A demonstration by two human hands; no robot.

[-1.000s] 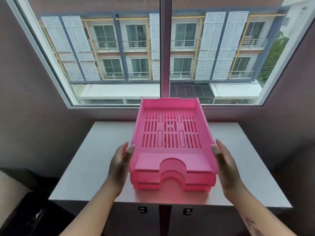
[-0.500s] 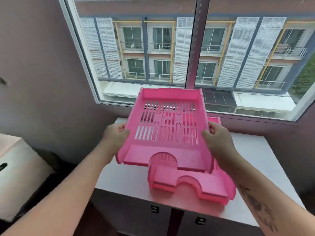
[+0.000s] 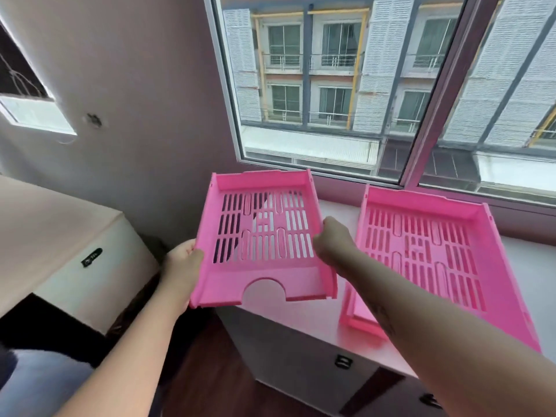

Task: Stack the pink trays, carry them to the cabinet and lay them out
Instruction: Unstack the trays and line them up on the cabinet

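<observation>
I hold one pink slotted tray (image 3: 231, 281) in the air over the left end of the white cabinet top (image 3: 304, 323). My left hand (image 3: 180, 266) grips its left side wall and my right hand (image 3: 332, 240) grips its right side wall. The tray hangs partly past the cabinet's left edge. The other pink trays (image 3: 421, 251) lie stacked on the cabinet top to the right, under my right forearm, which hides their near left part.
A large window (image 3: 376, 85) runs along the back of the cabinet. A beige cabinet (image 3: 60, 236) stands lower at the left, with a dark gap of floor between. The cabinet doors below carry small dark handles (image 3: 343, 361).
I have lifted the top tray off the stack and carried it to the left. The rest of the stack stays on the cabinet. My view has turned left.
</observation>
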